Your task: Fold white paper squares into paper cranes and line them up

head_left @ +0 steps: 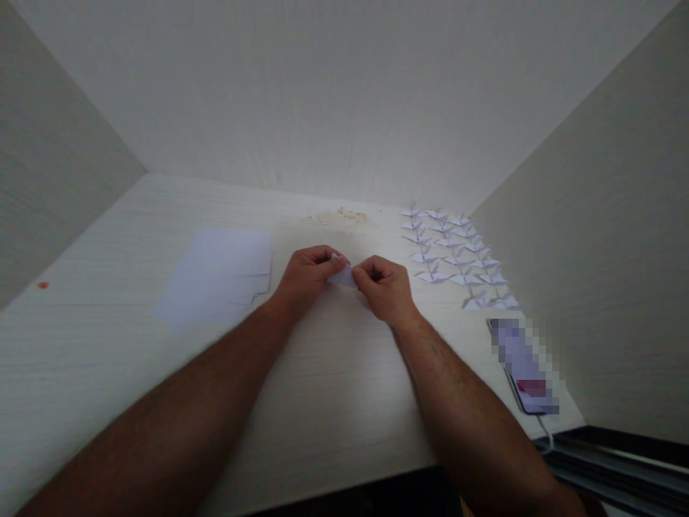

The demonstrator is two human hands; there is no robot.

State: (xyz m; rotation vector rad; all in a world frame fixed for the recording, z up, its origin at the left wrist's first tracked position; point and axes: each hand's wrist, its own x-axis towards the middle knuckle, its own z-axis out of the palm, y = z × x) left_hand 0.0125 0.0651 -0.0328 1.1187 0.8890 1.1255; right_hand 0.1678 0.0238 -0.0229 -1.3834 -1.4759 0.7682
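Observation:
A small folded piece of white paper (343, 276) is held above the middle of the table between both hands. My left hand (309, 273) pinches its upper left part between thumb and fingers. At the right edge of the paper, my right hand (383, 287) is closed in a pinch, thumb against forefinger. The fingers cover part of the paper, so its full shape is hidden. Several white origami cranes (455, 258) stand in rows to the right of my right hand. Left of my left hand lie overlapping white paper sheets (215, 276).
A smartphone (522, 366), partly blurred out, lies near the right edge with a white cable (547, 434) attached. Walls enclose the white table (323, 402) at the back and sides. A brownish worn patch (344, 215) marks its back. A small orange spot (43, 285) is far left.

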